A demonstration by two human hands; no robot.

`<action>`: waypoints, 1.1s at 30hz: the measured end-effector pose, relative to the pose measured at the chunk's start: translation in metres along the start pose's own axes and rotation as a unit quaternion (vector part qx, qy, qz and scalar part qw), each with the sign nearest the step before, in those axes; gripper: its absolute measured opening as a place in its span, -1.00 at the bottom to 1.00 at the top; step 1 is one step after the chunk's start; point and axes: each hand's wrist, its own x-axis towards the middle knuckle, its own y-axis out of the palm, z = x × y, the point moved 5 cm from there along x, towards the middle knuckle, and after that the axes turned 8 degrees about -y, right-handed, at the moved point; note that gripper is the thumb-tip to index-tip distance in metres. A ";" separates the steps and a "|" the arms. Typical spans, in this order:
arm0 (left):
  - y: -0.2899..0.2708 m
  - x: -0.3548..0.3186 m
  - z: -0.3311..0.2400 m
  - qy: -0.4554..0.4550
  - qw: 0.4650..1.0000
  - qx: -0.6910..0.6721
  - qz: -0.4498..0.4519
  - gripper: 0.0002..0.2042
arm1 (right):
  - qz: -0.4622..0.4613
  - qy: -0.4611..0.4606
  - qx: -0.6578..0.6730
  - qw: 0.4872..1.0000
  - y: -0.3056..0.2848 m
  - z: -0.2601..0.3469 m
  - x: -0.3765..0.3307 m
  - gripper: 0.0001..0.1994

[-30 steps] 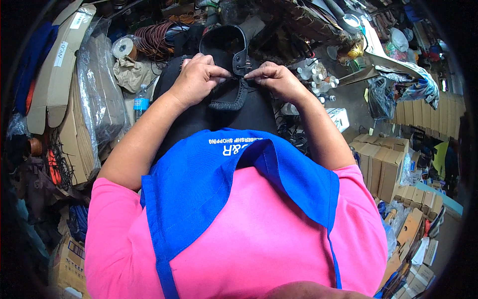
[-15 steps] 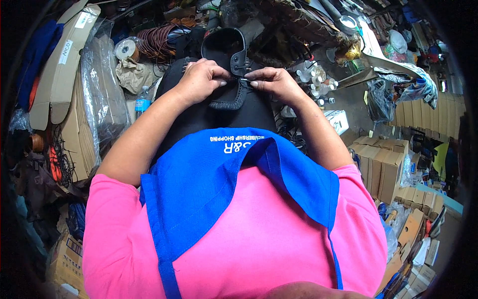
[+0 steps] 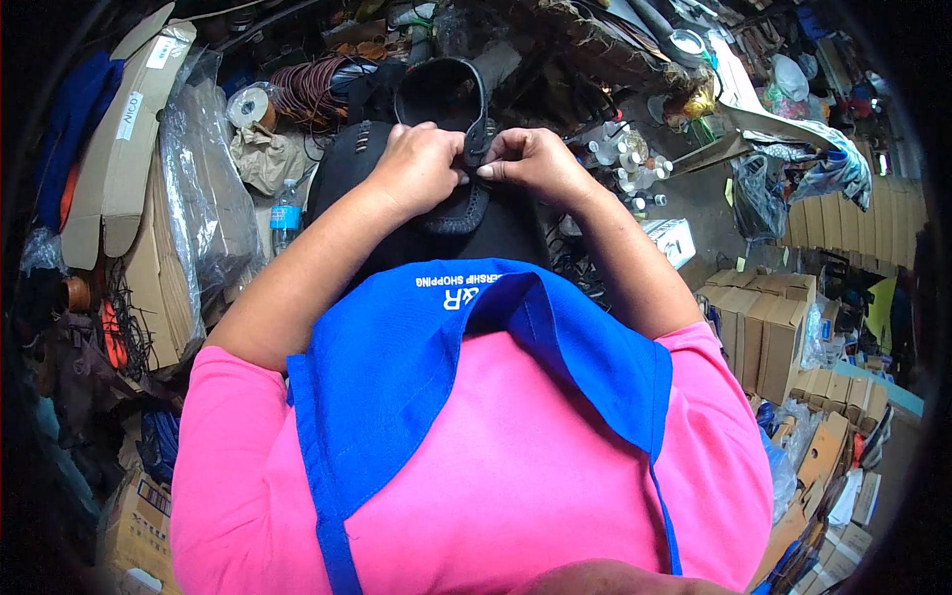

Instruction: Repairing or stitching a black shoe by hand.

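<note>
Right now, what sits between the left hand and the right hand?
In the head view, part of the black stitched piece lies between the left hand and the right hand.

Soft, even light falls on my shirt (image 3: 535,466), its pink strongly saturated, and on my apron (image 3: 397,337), with shadow under the apron's fold; I can't tell the source. My left hand (image 3: 421,169) and right hand (image 3: 540,171) are well lit, but the black leather (image 3: 458,216) sinks into my dark lap (image 3: 392,243), its detail murky. Glare streaks the plastic (image 3: 206,188); the white box (image 3: 670,241) nearly burns out. Toward the black fisheye rim, straight edges bend and the clutter looks dim and soft.
</note>
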 end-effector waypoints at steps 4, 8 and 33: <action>-0.008 0.000 0.002 0.027 0.999 0.021 0.000 -0.91 | 0.006 -0.038 0.067 0.997 0.000 -0.005 0.003 -0.89; -0.009 -0.008 0.018 0.003 0.999 0.045 0.027 -0.87 | 0.008 0.008 0.133 0.991 -0.013 -0.012 -0.005 -0.89; 0.007 -0.009 0.013 -0.012 0.995 -0.048 0.089 -0.76 | -0.230 -0.152 -0.354 0.893 -0.062 0.024 -0.018 -0.80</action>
